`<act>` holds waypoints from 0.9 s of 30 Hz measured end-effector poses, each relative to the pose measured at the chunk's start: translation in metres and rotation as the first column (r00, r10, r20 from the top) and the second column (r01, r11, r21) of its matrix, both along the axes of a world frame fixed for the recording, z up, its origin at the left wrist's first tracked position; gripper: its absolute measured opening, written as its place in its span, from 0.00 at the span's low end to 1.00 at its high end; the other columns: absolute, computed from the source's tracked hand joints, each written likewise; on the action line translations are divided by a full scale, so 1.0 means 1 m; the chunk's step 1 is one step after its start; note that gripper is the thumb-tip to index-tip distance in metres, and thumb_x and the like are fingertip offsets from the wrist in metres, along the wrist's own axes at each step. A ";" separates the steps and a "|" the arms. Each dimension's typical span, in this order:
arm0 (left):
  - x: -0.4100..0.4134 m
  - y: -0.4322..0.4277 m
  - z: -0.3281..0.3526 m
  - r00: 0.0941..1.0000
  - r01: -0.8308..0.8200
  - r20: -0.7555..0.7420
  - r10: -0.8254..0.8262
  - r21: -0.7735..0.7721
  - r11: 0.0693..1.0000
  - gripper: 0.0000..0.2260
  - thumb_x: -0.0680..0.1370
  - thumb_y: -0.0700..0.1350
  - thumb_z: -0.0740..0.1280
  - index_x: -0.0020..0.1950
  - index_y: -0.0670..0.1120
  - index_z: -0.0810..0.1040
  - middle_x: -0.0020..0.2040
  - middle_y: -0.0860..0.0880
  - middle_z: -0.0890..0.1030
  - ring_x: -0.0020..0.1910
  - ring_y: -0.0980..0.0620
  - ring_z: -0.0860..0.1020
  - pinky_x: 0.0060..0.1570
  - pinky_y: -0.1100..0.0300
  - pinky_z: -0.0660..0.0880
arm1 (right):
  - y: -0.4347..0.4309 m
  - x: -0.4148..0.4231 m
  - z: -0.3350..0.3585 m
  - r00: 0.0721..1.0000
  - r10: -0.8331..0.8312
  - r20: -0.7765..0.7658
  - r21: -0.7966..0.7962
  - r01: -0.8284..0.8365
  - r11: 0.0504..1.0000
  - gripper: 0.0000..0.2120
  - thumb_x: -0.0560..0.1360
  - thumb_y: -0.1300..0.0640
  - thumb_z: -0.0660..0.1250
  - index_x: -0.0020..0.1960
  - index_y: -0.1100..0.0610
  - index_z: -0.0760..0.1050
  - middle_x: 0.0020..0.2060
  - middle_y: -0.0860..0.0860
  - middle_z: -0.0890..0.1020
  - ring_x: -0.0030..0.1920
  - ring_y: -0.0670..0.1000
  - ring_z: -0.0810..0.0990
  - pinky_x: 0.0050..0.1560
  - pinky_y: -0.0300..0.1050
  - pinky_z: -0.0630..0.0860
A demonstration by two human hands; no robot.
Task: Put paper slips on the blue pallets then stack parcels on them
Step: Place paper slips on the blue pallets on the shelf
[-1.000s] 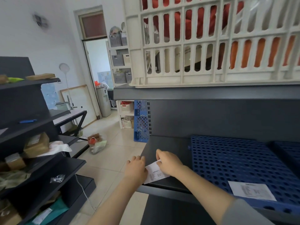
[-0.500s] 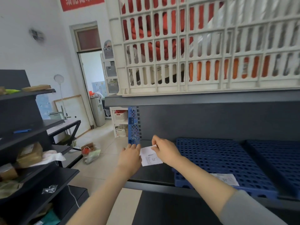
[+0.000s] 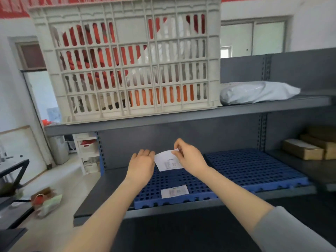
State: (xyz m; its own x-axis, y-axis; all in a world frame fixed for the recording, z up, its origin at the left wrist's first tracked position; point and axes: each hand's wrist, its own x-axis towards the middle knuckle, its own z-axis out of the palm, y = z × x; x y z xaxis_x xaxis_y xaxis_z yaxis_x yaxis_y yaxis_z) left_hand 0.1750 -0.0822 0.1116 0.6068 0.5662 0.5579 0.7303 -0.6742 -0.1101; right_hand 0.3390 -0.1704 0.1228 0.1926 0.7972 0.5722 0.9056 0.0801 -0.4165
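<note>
A paper slip (image 3: 168,160) is pinched at its upper right corner by the right hand (image 3: 190,157), with thumb and forefinger closed on the paper in a narrow grip. The slip is held tilted in the air, above the back of the left blue pallet (image 3: 163,180). The left hand (image 3: 141,164) is seen from behind, just beside the slip's left edge; whether its grip is on the paper cannot be told. A second slip (image 3: 174,191) is laid flat near that pallet's front edge. The right blue pallet (image 3: 254,166) is set just beside the left one on the lower shelf (image 3: 109,188). On the upper shelf (image 3: 272,106) a white crate (image 3: 127,60) and a grey parcel bag (image 3: 258,92) are placed side by side.
</note>
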 end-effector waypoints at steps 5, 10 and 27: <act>0.082 -0.055 0.001 0.987 0.161 0.007 -0.162 0.026 0.987 0.12 0.79 0.38 0.58 0.61 0.44 0.73 0.60 0.47 0.76 0.60 0.46 0.71 0.55 0.56 0.65 | -0.077 0.064 0.003 0.976 -0.176 0.131 -0.017 0.180 0.984 0.07 0.82 0.55 0.57 0.55 0.58 0.69 0.38 0.49 0.75 0.36 0.49 0.69 0.37 0.45 0.63; 0.147 -0.101 0.000 0.957 0.290 -0.006 -0.290 0.041 0.956 0.11 0.80 0.39 0.57 0.61 0.45 0.71 0.60 0.48 0.75 0.61 0.47 0.70 0.56 0.56 0.65 | -0.140 0.114 0.000 0.895 -0.370 0.251 -0.015 0.386 0.923 0.09 0.82 0.56 0.55 0.57 0.58 0.70 0.48 0.54 0.80 0.45 0.56 0.77 0.41 0.50 0.69; 0.250 -0.149 -0.031 0.762 0.648 0.253 -0.596 -0.327 0.688 0.07 0.79 0.42 0.58 0.48 0.45 0.76 0.44 0.51 0.76 0.46 0.50 0.75 0.45 0.56 0.69 | -0.216 0.173 -0.038 0.644 -0.633 0.429 -0.129 0.737 0.663 0.17 0.76 0.62 0.64 0.64 0.53 0.69 0.54 0.52 0.81 0.54 0.53 0.77 0.57 0.45 0.70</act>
State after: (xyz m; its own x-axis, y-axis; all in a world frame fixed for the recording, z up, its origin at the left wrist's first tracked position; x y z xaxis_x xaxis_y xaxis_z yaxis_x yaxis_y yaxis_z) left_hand 0.4253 -0.2316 0.0805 0.8404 0.2581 0.4765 0.1175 -0.9452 0.3047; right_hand 0.5123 -0.3863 0.0846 0.5960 0.6349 0.4916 0.7269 -0.6867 0.0055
